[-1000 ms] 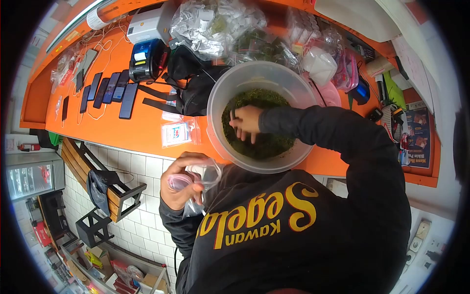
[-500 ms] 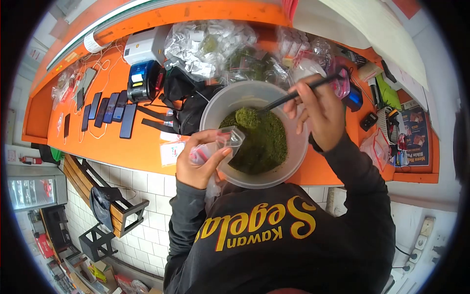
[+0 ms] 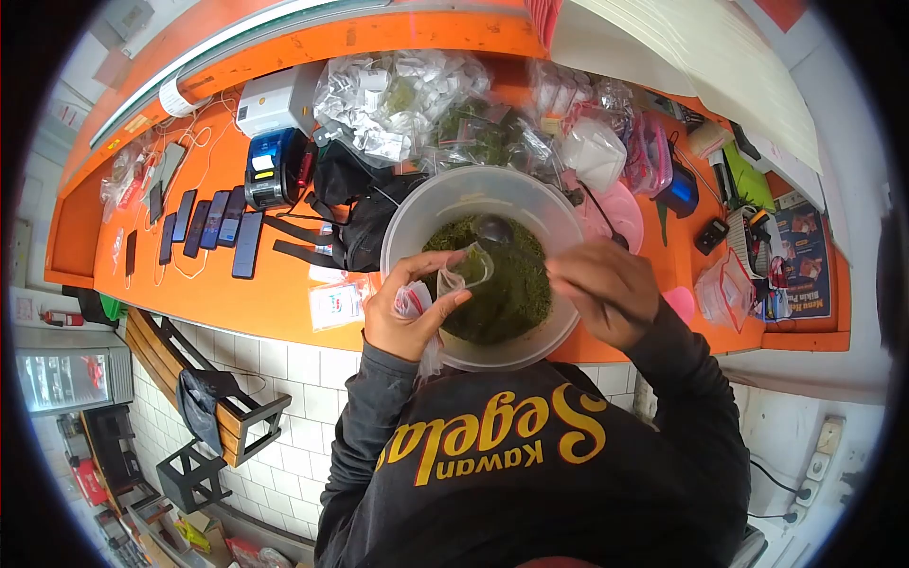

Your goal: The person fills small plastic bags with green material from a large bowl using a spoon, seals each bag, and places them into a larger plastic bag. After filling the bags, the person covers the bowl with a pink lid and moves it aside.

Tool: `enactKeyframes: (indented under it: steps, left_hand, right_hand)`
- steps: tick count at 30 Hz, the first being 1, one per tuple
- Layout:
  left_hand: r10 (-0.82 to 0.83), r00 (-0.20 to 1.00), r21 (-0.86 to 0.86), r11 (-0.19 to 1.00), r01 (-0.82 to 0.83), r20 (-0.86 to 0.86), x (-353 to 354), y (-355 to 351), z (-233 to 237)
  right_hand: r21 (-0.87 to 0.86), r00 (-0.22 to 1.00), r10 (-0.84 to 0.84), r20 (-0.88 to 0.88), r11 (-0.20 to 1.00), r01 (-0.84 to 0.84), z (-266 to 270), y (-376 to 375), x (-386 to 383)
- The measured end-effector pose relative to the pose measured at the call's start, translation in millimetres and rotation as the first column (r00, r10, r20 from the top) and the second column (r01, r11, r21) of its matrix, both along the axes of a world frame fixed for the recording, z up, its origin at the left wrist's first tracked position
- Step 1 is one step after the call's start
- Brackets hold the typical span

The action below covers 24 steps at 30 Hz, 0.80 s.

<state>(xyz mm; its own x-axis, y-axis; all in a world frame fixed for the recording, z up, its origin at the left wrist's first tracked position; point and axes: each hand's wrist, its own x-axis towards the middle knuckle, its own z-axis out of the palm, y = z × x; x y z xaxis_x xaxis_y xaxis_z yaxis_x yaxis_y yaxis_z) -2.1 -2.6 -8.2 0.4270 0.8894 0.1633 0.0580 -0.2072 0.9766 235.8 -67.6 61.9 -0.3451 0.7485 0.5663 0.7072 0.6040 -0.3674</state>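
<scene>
Head cam: baggie in your left hand, spoon in your right hand

So your left fingers were pinched shut on that clear baggie, its mouth gaping over the left part of the tub. You also had a pinkish-white plastic bundle tucked in that palm. Couldn't tell if the green was inside the baggie or just showing through.

Your right hand was blurry, but the fingers looked closed around the spoon's handle. Its dark bowl sat above or on the green flakes in the tub; can't tell if it touched them. A black backpack lay just beside the tub on the orange counter, with phones farther left.
</scene>
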Motion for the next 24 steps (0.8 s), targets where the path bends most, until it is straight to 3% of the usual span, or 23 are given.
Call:
enactKeyframes:
  steps: [2,3,5,10,12,14,15,16,17,21,23,24]
  left_hand:
    - [0.022,0.998,-0.018,1.0,-0.021,0.065,3,-5,0]
    - [0.04,0.991,-0.041,0.999,-0.035,0.128,4,-7,0]
    - [0.04,0.994,-0.028,0.999,-0.037,0.105,4,-11,0]
    - [-0.048,0.997,0.099,0.994,0.042,0.067,-1,-12,2]
    - [-0.031,0.954,-0.343,0.929,0.137,0.297,-6,-17,19]
    - [-0.029,0.944,-0.321,0.937,0.14,0.329,-9,-14,19]
    - [-0.029,0.932,-0.3,0.943,0.146,0.363,-10,-13,20]
    - [0.081,0.933,-0.297,0.955,0.028,0.349,-7,-15,23]
    - [0.081,0.933,-0.293,0.956,0.027,0.351,-8,-14,21]
    - [0.132,0.959,-0.154,0.983,-0.095,0.252,-9,-14,20]
    - [0.151,0.981,-0.067,0.987,-0.143,0.125,-7,-17,29]
    - [0.144,0.982,-0.063,0.989,-0.137,0.125,-7,-18,27]
  right_hand:
    - [-0.307,0.981,-0.187,0.056,0.932,0.195,-5,5,-8]
    - [-0.304,0.98,-0.192,0.054,0.932,0.2,-11,7,-12]
    - [-0.392,0.956,-0.201,-0.213,0.914,0.104,-23,13,-17]
    - [-0.445,0.919,-0.096,-0.381,0.891,-0.092,-3,27,-25]
    - [-0.444,0.904,-0.058,-0.424,0.883,-0.151,-2,33,-22]
    - [-0.548,0.826,-0.068,-0.56,0.777,-0.308,-2,36,-22]
    - [-0.545,0.826,-0.064,-0.56,0.779,-0.309,-2,35,-23]
    - [-0.582,0.779,-0.135,-0.612,0.744,-0.328,-2,32,-24]
    - [-0.615,0.727,-0.208,-0.654,0.706,-0.35,-1,30,-26]
    - [-0.557,0.798,-0.194,-0.571,0.805,-0.203,-2,19,-33]
    - [-0.545,0.916,-0.105,-0.387,0.828,-0.135,2,13,-35]
    - [-0.489,0.922,-0.072,-0.381,0.862,-0.135,-8,12,-35]
